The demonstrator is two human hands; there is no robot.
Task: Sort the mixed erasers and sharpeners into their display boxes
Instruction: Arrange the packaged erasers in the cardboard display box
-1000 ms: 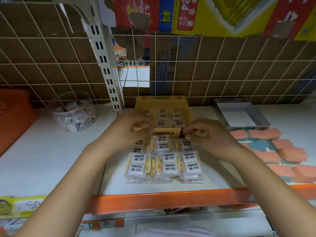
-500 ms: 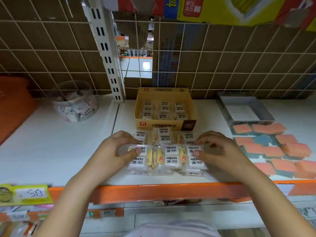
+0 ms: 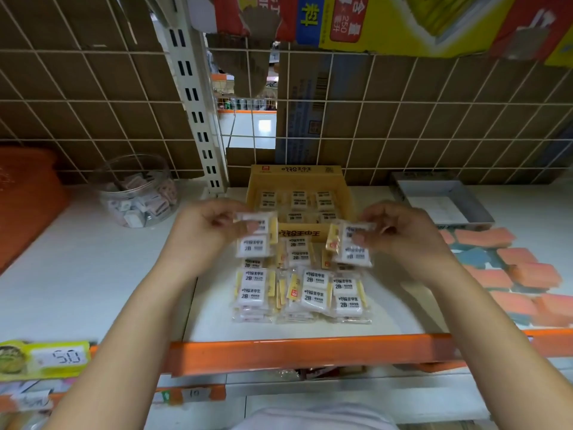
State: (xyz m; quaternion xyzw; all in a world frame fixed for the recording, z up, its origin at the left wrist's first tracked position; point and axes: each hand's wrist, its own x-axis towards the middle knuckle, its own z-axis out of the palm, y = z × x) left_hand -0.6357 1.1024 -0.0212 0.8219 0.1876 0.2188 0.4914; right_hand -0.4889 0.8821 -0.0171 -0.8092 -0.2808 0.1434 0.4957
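White shelf (image 3: 93, 274) with an orange front rail (image 3: 310, 352); wire grid (image 3: 434, 119) backed by brown cardboard behind it.

Left hand (image 3: 198, 237): fingers (image 3: 217, 220) pinching the top edge of a wrapped eraser pack (image 3: 255, 237). Pack hangs below and right of the fingers, lifted off the shelf. Long axis roughly up-down in view, two white erasers stacked along it, "2B" print facing the camera, yellow strip on its right side.

Right hand (image 3: 403, 237): fingers (image 3: 369, 234) pinching a second pack (image 3: 352, 243) at its upper part. It hangs below and left of the fingers, tilted a little, top toward the right. Same long axis, print facing the camera, yellow strip on its left side.

Between and below both sets of fingers: pile of like packs (image 3: 297, 293) lying flat on the shelf in about three columns, long axes running front to back, labels up.

Just behind the fingers, between the hands: yellow display box (image 3: 297, 175), open top, eraser packs in rows inside, printed front wall partly hidden by the held packs.

Far left of the left fingers: clear jar (image 3: 136, 193) of small mixed pieces, kind unclear.
Right of the right fingers: grey tray (image 3: 474, 212), then orange and blue blocks (image 3: 511, 274) spread flat.
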